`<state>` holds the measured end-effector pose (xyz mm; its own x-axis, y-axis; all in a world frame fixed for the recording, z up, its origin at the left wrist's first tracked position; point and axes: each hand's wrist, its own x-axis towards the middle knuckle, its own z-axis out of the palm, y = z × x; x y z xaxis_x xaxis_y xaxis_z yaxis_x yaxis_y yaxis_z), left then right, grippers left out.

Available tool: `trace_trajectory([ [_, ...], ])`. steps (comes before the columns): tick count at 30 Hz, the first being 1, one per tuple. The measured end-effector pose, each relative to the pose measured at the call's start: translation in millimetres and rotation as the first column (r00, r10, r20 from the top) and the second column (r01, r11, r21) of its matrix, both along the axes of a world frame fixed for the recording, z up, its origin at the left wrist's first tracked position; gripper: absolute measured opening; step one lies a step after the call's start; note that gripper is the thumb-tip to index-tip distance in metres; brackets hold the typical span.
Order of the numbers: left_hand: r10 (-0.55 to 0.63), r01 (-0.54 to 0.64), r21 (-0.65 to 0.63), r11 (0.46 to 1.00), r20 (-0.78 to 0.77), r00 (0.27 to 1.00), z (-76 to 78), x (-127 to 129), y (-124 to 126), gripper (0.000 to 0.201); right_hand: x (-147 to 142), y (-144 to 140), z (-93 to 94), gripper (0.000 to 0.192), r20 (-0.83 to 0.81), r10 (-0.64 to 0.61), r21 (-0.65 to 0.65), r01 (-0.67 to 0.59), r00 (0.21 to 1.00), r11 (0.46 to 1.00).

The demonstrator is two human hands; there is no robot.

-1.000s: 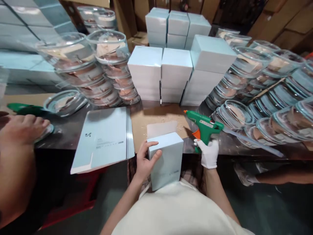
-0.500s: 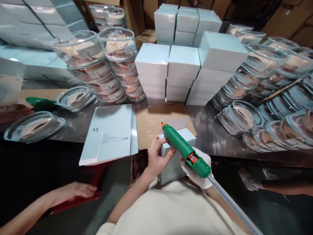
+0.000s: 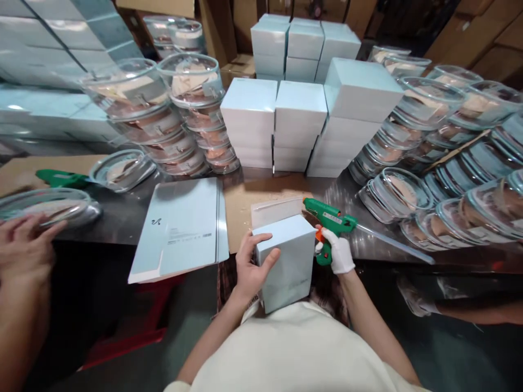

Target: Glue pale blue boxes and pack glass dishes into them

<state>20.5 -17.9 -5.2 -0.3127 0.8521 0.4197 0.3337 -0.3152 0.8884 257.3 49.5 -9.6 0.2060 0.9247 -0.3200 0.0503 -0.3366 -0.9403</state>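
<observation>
Now left hand [image 3: 250, 268] clasps box [image 3: 286, 261]; glue gun [image 3: 330, 224] apparently just beside.

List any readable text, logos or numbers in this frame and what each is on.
Nothing reads as words.
Flat light-blue carton sheet: a small dark squiggle logo and a line of fine print with what may be a barcode, too small to read.
Green glue gun in the gloved right hand: pale label on its side, blurred.
Light-blue box under the left hand: faint mark near its lower edge, unreadable.
</observation>
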Motion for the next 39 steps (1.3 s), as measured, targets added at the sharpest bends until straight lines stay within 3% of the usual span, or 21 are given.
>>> trace_trajectory([
  [4, -0.005, 0.007, -0.022, 1.0, 0.055, 0.998, -0.7, -6, -2, 0.034, 17, 13, 13.5, 0.044, 0.122, 0.034, -0.143, -0.016, 0.992, 0.99],
  [6, -0.034, 0.035, -0.022, 0.999, 0.067, 0.997, -1.8, -7, -2, 0.036, 25, 11, 28.4, 0.039, 0.234, -0.01, -0.085, 0.031, 0.972, 0.996],
  [8, -0.093, 0.095, -0.027, 0.995, 0.071, 0.993, -3.5, -7, -2, 0.038, 22, 9, 43.7, 0.042, 0.221, -0.014, 0.072, -0.002, 0.975, 0.997],
  [10, -0.155, 0.158, -0.03, 0.987, 0.083, 0.984, -5.8, -3, -1, 0.042, 8, 9, 55.0, 0.055, 0.113, 0.125, 0.191, -0.146, 0.986, 0.971],
  [12, -0.181, 0.186, -0.038, 0.982, 0.109, 0.977, -8.8, 1, 0, 0.047, -7, 12, 60.4, 0.059, 0.0, 0.309, 0.218, -0.302, 0.951, 0.928],
  [15, -0.132, 0.145, -0.041, 0.989, 0.222, 0.966, -13.9, 4, 3, 0.053, -18, 15, 60.7, 0.055, -0.03, 0.4, 0.281, -0.377, 0.916, 0.883],
  [17, -0.129, 0.135, 0.008, 0.991, 0.346, 0.929, -16.9, 2, 6, 0.06, -13, 12, 60.4, 0.059, 0.062, 0.515, 0.38, -0.497, 0.855, 0.78],
  [20, -0.168, 0.149, 0.08, 0.986, 0.397, 0.902, -19.5, -5, 8, 0.058, -4, 6, 63.6, 0.06, 0.314, 0.675, 0.454, -0.73, 0.667, 0.51],
  [21, -0.173, 0.155, 0.077, 0.985, 0.368, 0.913, -19.8, -8, 8, 0.05, -3, 5, 65.5, 0.054, 0.386, 0.677, 0.454, -0.768, 0.626, 0.452],
  [24, -0.168, 0.161, 0.048, 0.986, 0.289, 0.942, -19.6, -10, 5, 0.042, -4, 4, 70.7, 0.032, 0.509, 0.653, 0.429, -0.823, 0.561, 0.372],
  [27, -0.188, 0.183, 0.044, 0.982, 0.28, 0.941, -16.7, -9, 3, 0.039, -6, 6, 70.8, 0.026, 0.514, 0.681, 0.427, -0.844, 0.522, 0.324],
  [29, -0.214, 0.208, 0.054, 0.977, 0.284, 0.935, -11.5, -9, 4, 0.033, -5, 3, 64.9, 0.029, 0.488, 0.661, 0.44, -0.815, 0.57, 0.377],
  [31, -0.147, 0.126, 0.085, 0.988, 0.32, 0.936, -3.2, -12, 6, 0.026, -2, -7, 53.7, 0.052, 0.401, 0.558, 0.465, -0.686, 0.727, 0.56],
  [33, 0.048, -0.106, 0.134, 0.985, 0.377, 0.925, 5.2, -17, 10, 0.023, 0, -23, 39.5, 0.08, 0.257, 0.378, 0.464, -0.457, 0.889, 0.759],
  [34, 0.149, -0.229, 0.158, 0.961, 0.403, 0.903, 8.1, -20, 12, 0.026, 0, -32, 33.0, 0.087, 0.195, 0.325, 0.44, -0.379, 0.925, 0.814],
  [36, 0.226, -0.331, 0.177, 0.927, 0.441, 0.869, 9.2, -25, 14, 0.039, -1, -48, 25.0, 0.086, 0.121, 0.307, 0.382, -0.33, 0.944, 0.863],
  [39, 0.14, -0.209, 0.143, 0.967, 0.386, 0.912, 4.4, -30, 13, 0.058, -3, -55, 35.1, 0.069, 0.117, 0.242, 0.354, -0.268, 0.963, 0.896],
])
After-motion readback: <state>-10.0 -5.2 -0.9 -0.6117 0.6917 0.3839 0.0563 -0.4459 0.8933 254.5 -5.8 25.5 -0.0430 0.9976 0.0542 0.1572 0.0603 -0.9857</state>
